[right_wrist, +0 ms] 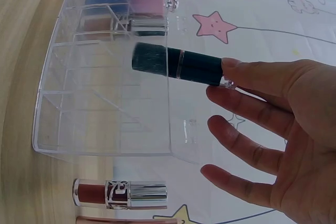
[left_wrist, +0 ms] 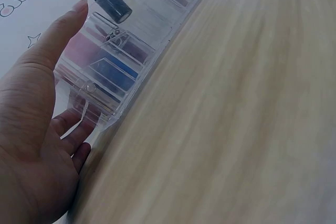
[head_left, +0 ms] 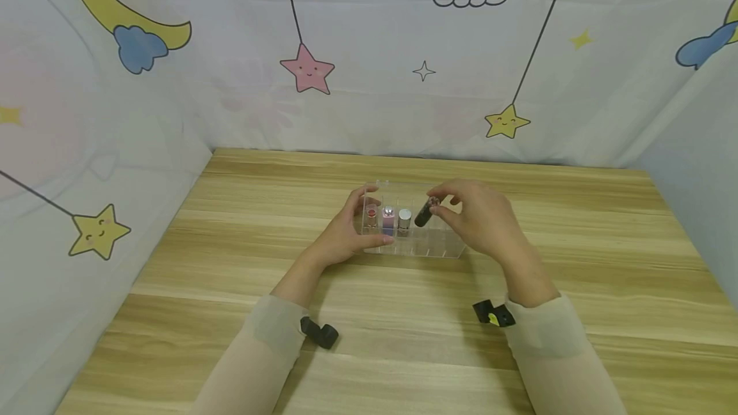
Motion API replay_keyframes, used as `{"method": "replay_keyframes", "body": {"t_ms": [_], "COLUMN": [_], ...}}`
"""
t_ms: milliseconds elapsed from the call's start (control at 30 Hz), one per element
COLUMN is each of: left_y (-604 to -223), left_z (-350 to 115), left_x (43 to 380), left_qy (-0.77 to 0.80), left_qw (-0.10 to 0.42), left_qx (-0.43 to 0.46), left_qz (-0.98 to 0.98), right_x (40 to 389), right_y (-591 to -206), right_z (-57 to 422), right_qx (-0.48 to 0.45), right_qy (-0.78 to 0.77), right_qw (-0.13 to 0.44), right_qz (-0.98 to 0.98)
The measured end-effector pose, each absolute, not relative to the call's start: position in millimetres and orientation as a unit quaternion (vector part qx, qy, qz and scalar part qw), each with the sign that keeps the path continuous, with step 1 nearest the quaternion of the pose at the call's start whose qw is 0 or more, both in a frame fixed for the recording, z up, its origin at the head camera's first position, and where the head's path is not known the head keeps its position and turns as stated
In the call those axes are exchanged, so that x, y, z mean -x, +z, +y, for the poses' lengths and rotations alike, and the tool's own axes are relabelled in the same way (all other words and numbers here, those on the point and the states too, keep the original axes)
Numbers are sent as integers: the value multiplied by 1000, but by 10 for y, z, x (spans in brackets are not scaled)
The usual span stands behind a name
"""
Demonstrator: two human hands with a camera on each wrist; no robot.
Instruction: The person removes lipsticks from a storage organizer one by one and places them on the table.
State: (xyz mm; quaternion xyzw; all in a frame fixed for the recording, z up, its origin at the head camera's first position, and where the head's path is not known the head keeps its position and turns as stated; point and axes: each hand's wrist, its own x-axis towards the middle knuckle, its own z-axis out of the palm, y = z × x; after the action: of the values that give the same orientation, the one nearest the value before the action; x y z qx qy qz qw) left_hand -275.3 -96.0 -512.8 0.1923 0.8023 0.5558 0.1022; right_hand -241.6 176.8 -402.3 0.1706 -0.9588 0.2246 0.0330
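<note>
A clear lipstick organizer (head_left: 435,245) with divided slots stands on the table. My left hand (head_left: 343,235) grips its left end, thumb along the front and fingers round the side and back. My right hand (head_left: 484,213) pinches a dark lipstick tube (head_left: 423,215) by its top end between thumb and forefinger. That tube tilts over the slots, lower end toward the organizer; the other right fingers (right_wrist: 247,148) are spread. In the left slots stand a red-topped tube (head_left: 371,215), a pink and blue tube (head_left: 389,218) with a round knob, and a silver-capped tube (head_left: 405,219).
Beyond the organizer's right end, a dark red lip gloss (right_wrist: 121,194) with a silver cap stands on the table (head_left: 392,344). Part of a pinkish tube (right_wrist: 126,220) shows beside it. A patterned curtain (head_left: 375,120) hangs behind the table.
</note>
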Motion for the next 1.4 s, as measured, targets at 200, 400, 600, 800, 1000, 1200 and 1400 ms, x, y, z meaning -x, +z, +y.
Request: {"method": "replay_keyframes", "body": {"t_ms": [200,400,600,800,1000,1200,1400], "left_y": [-5124,-5127,-5132,-5131,-5125,-5095,-5022], "left_z": [-961,-963,-966,-966,-963,-951,-928], "left_x": [2753,2752,2754,2752,2749,2737,2709], "left_qy": [557,552,548,547,551,553,554], "left_qw": [105,103,102,104,107,111,124], "left_qx": [-195,-194,-195,-194,-193,-185,-177], "left_qz": [800,805,807,808,805,805,804], "right_x": [2393,2389,2386,2379,2366,2363,2369], "right_y": [-3978,-3942,-3909,-3877,-3843,-3828,-3807], "right_z": [1796,1840,1877,1932,1992,2031,2083], "right_qx": [-173,-174,-174,-163,-152,-132,-126], "right_qy": [234,241,253,261,276,288,294], "right_qw": [46,64,70,64,62,62,73], "right_qz": [-956,-953,-949,-949,-947,-946,-945]}}
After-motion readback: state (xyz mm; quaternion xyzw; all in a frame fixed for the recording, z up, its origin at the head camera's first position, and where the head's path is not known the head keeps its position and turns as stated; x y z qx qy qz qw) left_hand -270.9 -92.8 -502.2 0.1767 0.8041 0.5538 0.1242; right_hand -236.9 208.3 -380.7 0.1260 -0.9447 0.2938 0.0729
